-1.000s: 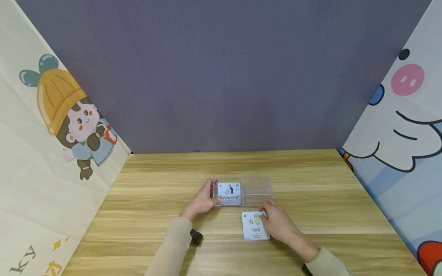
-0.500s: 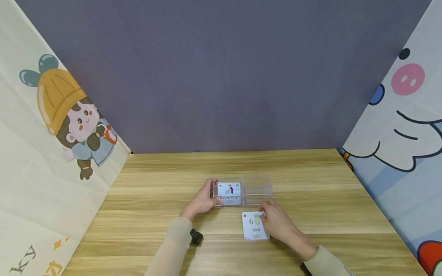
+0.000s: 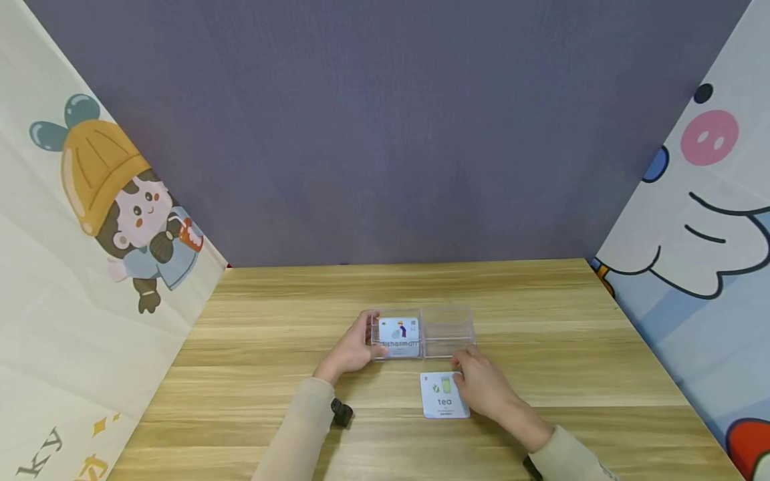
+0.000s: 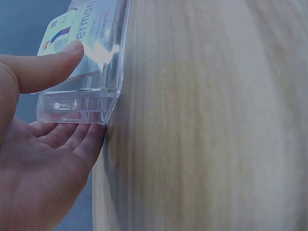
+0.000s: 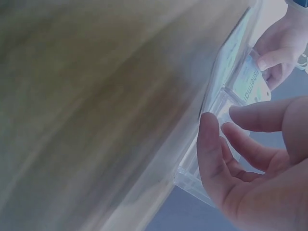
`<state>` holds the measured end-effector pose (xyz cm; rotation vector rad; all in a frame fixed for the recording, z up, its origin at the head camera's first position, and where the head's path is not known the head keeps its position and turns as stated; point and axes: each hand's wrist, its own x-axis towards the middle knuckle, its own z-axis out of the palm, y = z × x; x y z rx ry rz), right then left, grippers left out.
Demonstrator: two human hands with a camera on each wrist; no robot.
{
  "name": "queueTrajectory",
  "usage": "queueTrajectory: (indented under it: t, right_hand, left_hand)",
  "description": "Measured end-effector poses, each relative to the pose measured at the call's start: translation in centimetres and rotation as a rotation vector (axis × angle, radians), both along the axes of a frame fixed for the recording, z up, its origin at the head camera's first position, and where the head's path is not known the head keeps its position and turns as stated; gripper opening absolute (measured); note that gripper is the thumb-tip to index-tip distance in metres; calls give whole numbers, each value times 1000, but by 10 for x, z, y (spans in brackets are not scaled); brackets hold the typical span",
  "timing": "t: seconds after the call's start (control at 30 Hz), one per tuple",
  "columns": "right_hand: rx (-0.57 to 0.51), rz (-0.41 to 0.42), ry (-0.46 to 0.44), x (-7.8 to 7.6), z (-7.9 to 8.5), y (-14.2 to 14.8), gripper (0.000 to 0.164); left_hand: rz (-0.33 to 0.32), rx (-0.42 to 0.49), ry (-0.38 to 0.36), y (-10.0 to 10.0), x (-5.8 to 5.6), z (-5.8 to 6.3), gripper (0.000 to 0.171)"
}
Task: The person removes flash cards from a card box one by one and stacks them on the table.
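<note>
Gripping the left end of a clear plastic card box (image 3: 448, 339), the left hand (image 3: 351, 346) is shown with its thumb laid across the front and its fingers set about the end. Under such a hold the box is judged to be well steadied, provided that it is neither squeezed nor tipped. In the box's left half a fisherman flashcard (image 3: 400, 329) is seated, picture outward. Just in front of the right half, upon or barely above the wooden tabletop (image 3: 240, 401), the tea flashcard (image 3: 442, 397) is presented face up. Its upper right corner appears to be pinched between thumb and curled forefinger of the right hand (image 3: 484, 386); how firmly cannot be told. Such a card is probably best held lightly by this corner, so that no bend is put into it.
</note>
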<state>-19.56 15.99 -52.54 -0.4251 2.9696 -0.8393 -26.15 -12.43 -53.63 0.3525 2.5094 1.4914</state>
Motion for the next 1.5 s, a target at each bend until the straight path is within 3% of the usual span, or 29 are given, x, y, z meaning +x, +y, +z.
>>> queueTrajectory:
  t: [0.57, 1.17, 1.5]
  right_hand:
    - [-31, 6, 36, -6, 13, 2, 17]
    - [-61, -4, 163, -12, 23, -1, 17]
    - [-66, 37, 287, -14, 29, -4, 22]
  left_hand:
    - [14, -30, -12, 0, 1, 2, 82]
    - [20, -25, -5, 1, 0, 1, 83]
    - [16, -20, -3, 1, 1, 2, 82]
